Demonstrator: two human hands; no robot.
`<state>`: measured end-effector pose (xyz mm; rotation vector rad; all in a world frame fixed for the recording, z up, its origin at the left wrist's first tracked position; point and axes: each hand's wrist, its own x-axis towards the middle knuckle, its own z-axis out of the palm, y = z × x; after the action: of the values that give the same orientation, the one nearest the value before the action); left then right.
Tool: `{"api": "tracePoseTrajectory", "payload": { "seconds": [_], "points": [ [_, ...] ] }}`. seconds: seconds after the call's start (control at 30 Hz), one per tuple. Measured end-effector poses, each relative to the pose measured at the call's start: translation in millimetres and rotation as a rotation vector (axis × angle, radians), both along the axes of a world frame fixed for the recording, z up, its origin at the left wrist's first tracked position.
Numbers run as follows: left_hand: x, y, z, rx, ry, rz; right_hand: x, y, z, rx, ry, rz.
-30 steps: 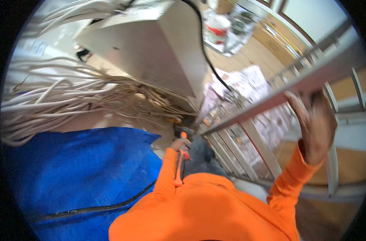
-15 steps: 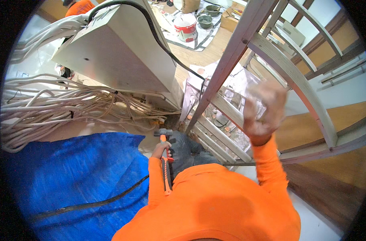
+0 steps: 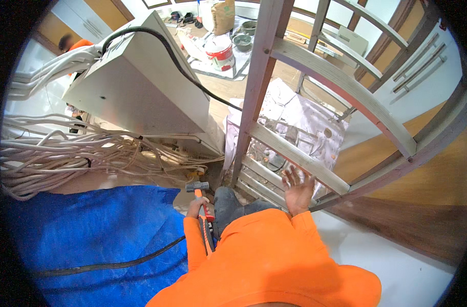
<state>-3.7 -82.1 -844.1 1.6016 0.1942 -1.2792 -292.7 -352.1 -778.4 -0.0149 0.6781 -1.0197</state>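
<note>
My left hand (image 3: 196, 207) is wrapped round an orange-and-black handled hammer (image 3: 197, 186), close to its grey steel head. The rest of the handle runs back toward my body. Beside a lower rung of a pale ladder (image 3: 300, 156), my right hand (image 3: 298, 194) is raised with its fingers spread, holding nothing. Whether its fingertips touch the rung I cannot tell. The ladder leans tall in front of me and to the right. My bent leg in dark trousers (image 3: 233, 207) is at the ladder's foot.
A blue sheet (image 3: 105, 230) with a black cable across it lies at left. Bundled white cables (image 3: 64, 153) run beside a beige metal cabinet (image 3: 141, 87). Behind the ladder are a dusty white sheet (image 3: 315, 120), a red-and-white bucket (image 3: 220, 53) and another person (image 3: 80, 44) far left.
My right hand has come down from in front of the ladder to near its lower rung, fingers now spread. My left hand keeps the hammer. The view has shifted slightly.
</note>
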Motion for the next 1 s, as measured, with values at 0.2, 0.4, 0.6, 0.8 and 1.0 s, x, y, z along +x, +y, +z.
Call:
{"api": "tracePoseTrajectory", "payload": {
  "seconds": [0.2,0.4,0.6,0.8,1.0],
  "points": [
    [-6.2,-15.6,-1.0,-0.075,0.05,-0.027,-8.6,-40.3,21.7,-0.109,-0.058,-0.274],
    [10.5,-23.2,-0.7,-0.046,-0.035,-0.157,-36.4,-41.1,47.9,-0.131,-0.032,-0.331],
    [17.0,-24.3,-3.4,-0.115,-0.109,-0.241,-80.0,-66.6,50.7,-0.184,0.07,-0.442],
    [26.1,-59.7,-2.2,-0.031,-0.027,-0.315,-88.3,-66.1,52.5,-0.164,0.204,-0.522],
    [64.2,-119.6,-45.6,-0.156,-0.075,-0.59,-101.1,-68.3,44.7,-0.068,0.413,-0.662]
  ]
}}
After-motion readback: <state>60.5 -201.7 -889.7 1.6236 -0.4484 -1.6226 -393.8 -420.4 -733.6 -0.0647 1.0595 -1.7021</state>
